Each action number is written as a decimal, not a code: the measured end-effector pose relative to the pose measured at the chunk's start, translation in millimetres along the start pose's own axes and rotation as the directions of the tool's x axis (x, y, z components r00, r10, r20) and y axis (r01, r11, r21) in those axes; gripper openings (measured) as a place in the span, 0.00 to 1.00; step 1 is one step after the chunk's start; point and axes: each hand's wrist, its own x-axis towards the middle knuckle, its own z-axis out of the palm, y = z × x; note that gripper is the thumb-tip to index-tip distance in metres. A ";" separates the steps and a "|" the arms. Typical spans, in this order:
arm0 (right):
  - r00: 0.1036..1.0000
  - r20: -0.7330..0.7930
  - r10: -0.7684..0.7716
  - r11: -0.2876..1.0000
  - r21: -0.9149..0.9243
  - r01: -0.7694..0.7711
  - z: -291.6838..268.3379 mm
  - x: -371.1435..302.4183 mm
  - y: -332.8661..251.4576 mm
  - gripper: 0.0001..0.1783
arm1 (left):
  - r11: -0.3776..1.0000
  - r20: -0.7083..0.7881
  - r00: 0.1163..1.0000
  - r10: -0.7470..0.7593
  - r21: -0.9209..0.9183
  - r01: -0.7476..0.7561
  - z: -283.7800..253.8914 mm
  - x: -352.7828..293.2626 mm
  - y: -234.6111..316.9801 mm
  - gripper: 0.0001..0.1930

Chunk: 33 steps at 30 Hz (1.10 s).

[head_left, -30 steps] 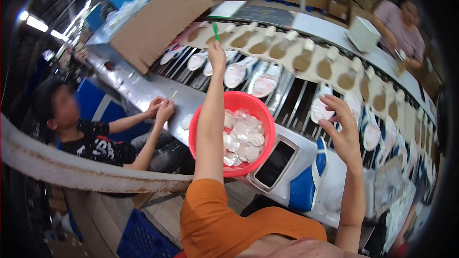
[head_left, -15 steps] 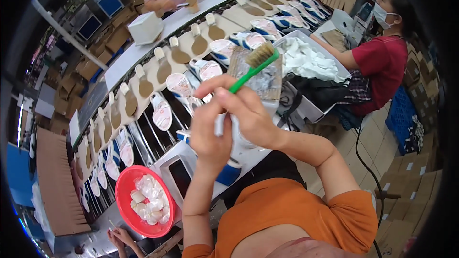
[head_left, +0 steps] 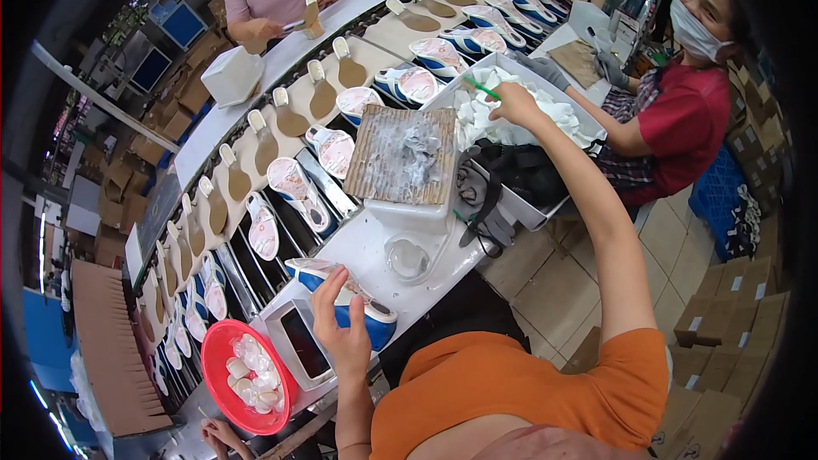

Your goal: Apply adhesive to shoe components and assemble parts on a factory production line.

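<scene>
Clamping brush [head_left: 477, 87] in right hand [head_left: 515, 106], likely for control, above bin [head_left: 520, 208] of white pieces [head_left: 469, 115]; holding left hand [head_left: 345, 342] spread near shoe [head_left: 382, 332], seemingly placed there within easy reach.

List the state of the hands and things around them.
Left hand: fingers parted, at the blue shoe; touch unclear.
Right hand: closed on the green handle.
Green handle: held at the white bin.
Blue shoe: partly hidden.
White bin: holding white pieces, black material.
Red bowl: holding pale pieces.
Ribbed board: smeared.
</scene>
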 end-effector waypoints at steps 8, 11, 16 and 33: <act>0.998 0.058 0.013 0.995 -0.103 -0.007 24.5 14.4 -9.5 0.14 | 0.991 -0.058 0.990 -0.131 -0.046 0.128 -3.9 -16.6 -16.3 0.14; 0.994 0.102 0.027 0.996 -0.087 -0.018 14.8 14.2 -9.7 0.11 | 0.984 -0.092 0.981 -0.172 -0.065 0.167 -6.2 -23.0 -22.3 0.13; 0.996 -0.080 -0.037 0.977 0.206 0.053 -20.8 8.0 -3.3 0.11 | 0.975 -0.111 0.972 -0.207 -0.105 0.196 -12.7 -25.1 -33.8 0.11; 0.974 -0.225 -0.033 0.529 0.822 0.208 -117.6 -53.6 -136.1 0.11 | 0.808 0.486 0.867 0.110 -0.552 0.207 161.9 207.6 60.1 0.11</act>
